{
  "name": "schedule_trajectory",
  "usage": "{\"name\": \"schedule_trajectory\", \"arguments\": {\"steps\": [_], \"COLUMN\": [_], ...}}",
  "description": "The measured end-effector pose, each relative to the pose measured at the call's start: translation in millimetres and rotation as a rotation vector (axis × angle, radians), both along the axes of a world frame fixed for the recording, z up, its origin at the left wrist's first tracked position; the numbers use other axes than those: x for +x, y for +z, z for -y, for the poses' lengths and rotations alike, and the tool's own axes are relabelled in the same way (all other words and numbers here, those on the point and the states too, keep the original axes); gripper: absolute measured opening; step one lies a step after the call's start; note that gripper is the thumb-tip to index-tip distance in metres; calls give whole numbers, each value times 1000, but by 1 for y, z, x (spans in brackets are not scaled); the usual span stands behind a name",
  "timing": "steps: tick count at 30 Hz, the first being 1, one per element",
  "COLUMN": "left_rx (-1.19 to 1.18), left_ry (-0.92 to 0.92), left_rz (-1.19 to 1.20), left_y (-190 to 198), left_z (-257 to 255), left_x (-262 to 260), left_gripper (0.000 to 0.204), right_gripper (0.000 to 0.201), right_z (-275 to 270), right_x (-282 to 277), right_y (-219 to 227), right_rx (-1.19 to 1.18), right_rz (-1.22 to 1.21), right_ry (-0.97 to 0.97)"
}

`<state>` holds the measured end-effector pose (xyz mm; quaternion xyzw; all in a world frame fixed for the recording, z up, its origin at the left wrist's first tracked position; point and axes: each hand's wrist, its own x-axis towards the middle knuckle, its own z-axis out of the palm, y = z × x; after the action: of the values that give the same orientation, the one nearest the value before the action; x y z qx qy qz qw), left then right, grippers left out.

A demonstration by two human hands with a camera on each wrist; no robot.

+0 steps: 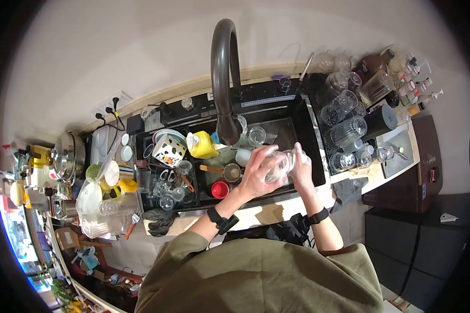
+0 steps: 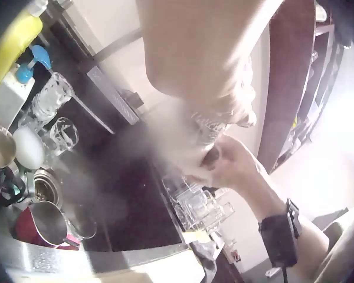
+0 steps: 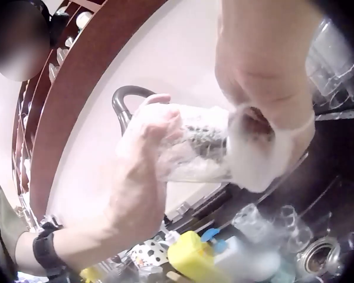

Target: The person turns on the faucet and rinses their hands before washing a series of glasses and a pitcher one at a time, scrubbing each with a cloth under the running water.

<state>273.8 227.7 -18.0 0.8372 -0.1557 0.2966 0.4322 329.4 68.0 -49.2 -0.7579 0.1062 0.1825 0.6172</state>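
Over the sink [image 1: 297,125], both hands hold one clear drinking glass [image 1: 281,166] coated in white suds. My left hand [image 1: 261,172] curls round its body; in the right wrist view a dark pattern shows on the glass wall [image 3: 203,141]. At the other end of the glass, my right hand [image 1: 302,171] grips it, its fingers covered by a blurred white layer that looks like foam. The right wrist view has the glass lying nearly level between the left hand [image 3: 147,135] and the right hand [image 3: 271,76]. What lies inside the right hand's grip is hidden.
A dark faucet [image 1: 225,78] arches over the sink. Inside are a red cup [image 1: 220,190], a small pan [image 1: 232,172], glasses [image 1: 256,135] and a yellow bottle [image 1: 202,146]. Several washed-looking glasses [image 1: 344,130] crowd the right rack. Bowls and glasses fill a left-hand rack [image 1: 190,201].
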Motion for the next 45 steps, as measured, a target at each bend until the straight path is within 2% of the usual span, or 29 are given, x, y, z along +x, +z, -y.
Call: {"name": "schedule_trajectory", "arguments": {"steps": [1,2,4,6,7,10,11,12,15,17,19,20,21,22,24,25,26,28,29,30,32,33,35,36,37,38,39,40,45], "left_rx": [-58,-116,-579,-1076,-1111,-551,-304,-127,269,208,44,-361,-770,-1185,-1123,-1044,-964,-205,-59,85,100,110,-3,-59,-331,-622,-916,-1213,-1002], "left_ry": [42,86,109,112,60,73,116,21,-191,-168,-67,-9,53,119,183,162,144,142,36,-70,-117,-138,-44,1,216,191,162,126,126], "left_rz": [-91,-182,-666,-1040,-1067,-621,-380,-315,-90,-156,-203,-472,-736,-990,-1008,-970,-931,-312,-273,-223,-242,-253,-243,-242,-431,-660,-884,-1102,-885], "left_y": [-1,-4,-7,22,12,-25,-32,-22,-9,-5,3,2,1,0,-2,-5,-9,-25,-18,-10,-11,-12,-16,-20,-39,-30,-11,-1,-18], "left_z": [3,7,9,8,1,-5,-7,-10,-11,-9,-4,0,4,5,5,6,5,5,3,-2,-9,-11,-10,-7,3,0,-6,-9,-11], "left_x": [0,0,2,7,10,8,6,-1,-14,-13,-9,-6,-2,2,7,7,6,-3,-9,-12,-9,-6,2,5,6,9,15,18,14], "left_gripper": [52,53,49,46,39,36,39,43,56,58,53,51,50,49,46,45,44,44,46,47,50,52,50,49,44,43,41,39,39], "right_gripper": [31,28,30,30,31,33,38,39,35,30,29,28,27,23,25,24,24,26,29,31,33,32,32,29,27,25,24,24,26], "right_z": [5,-1,-7,-15,-17,-5,-2,5,9,7,2,-2,-13,-17,-29,-27,-23,-4,-3,-3,-1,0,3,-7,-5,-19,-28,-26,-20], "right_x": [-4,-10,-19,-31,-32,-19,-8,2,9,11,3,-4,-12,-19,-29,-24,-15,9,15,21,26,26,21,15,7,-5,-15,-20,-16], "right_y": [-30,-22,-14,2,7,-39,-32,-23,-16,-28,-31,-32,-33,-29,-12,-27,-42,-61,-42,-22,-18,-19,-32,-48,-61,-36,-15,-18,-1], "right_rx": [-231,-497,-335,-144,-46,-253,449,571,263,42,-523,-807,-824,-655,-53,-68,-330,-853,-221,242,44,-167,-581,-853,-868,-881,-273,-224,-164], "right_rz": [361,772,678,539,470,538,-27,-236,-201,-35,518,790,964,984,548,588,660,772,260,-262,-268,-39,428,813,916,1017,726,808,570], "right_ry": [78,36,-38,-76,-92,-19,-183,-45,54,96,156,179,7,-14,-164,-174,-25,283,291,30,137,234,411,230,128,25,-96,-65,129]}}
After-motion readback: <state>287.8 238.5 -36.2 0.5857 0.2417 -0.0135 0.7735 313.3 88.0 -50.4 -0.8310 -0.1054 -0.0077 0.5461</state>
